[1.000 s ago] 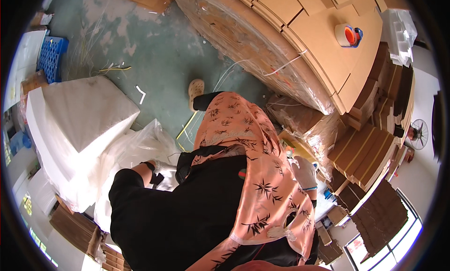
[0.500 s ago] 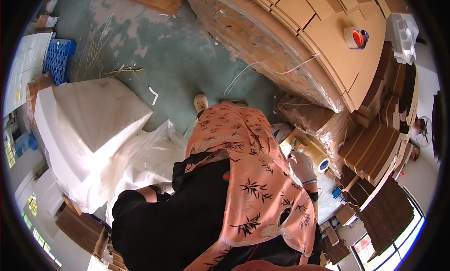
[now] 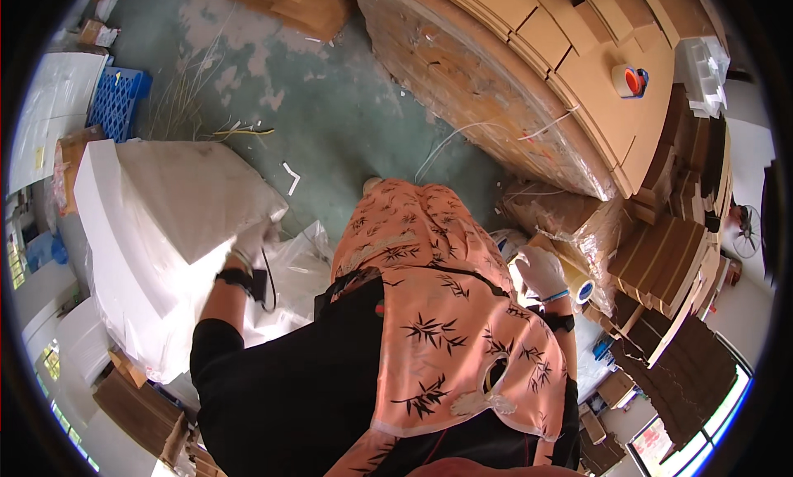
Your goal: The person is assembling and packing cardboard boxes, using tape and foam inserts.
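My left hand (image 3: 258, 239), smeared by motion, is at the near right side of a large white block (image 3: 206, 200) draped in clear plastic film. A dark band and a hanging black strap show at that wrist, and the fingers cannot be made out. On the other side, my right hand (image 3: 541, 272) wears a white glove and hangs beside my hip, loosely open with nothing visible in it. Just beyond it lies a wide roll (image 3: 581, 290) with a blue-rimmed core. Loose film (image 3: 301, 266) spreads between the block and my peach apron (image 3: 429, 312).
A tall stack of flat cardboard (image 3: 570, 89) stands ahead on the right, with a tape dispenser (image 3: 629, 80) on top. Folded boxes (image 3: 661, 258) fill the right side. A blue plastic crate (image 3: 117, 104) stands far left. Straps (image 3: 462, 130) trail over the green floor.
My left arm has swung out from beside my body to the wrapped block. The right hand has lifted slightly outward. The view has shifted a little.
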Available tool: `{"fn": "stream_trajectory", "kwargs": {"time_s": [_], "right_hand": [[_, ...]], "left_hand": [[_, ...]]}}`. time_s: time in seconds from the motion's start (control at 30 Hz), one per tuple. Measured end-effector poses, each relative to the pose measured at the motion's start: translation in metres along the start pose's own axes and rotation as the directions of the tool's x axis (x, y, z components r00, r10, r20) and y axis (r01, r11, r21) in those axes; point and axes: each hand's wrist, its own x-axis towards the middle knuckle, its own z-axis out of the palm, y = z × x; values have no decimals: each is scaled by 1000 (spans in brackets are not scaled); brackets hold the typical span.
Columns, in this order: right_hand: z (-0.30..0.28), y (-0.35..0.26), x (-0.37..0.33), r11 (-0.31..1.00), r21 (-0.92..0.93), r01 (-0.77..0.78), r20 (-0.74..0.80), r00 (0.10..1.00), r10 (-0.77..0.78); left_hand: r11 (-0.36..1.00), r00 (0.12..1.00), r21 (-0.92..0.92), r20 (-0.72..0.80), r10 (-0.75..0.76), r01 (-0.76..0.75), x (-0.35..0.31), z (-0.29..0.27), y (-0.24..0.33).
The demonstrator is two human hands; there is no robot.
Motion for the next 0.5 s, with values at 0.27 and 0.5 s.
{"fn": "stream_trajectory", "kwargs": {"time_s": [0.27, 0.5], "right_hand": [[-69, -70, 77, 945, 18, 326, -98, 941, -323], [-116, -183, 162, 894, 242, 377, -72, 926, -371]], "left_hand": [[781, 783, 62, 6, 622, -621, -145, 71, 258], [637, 651, 134, 124, 749, -759, -247, 116, 308]]}}
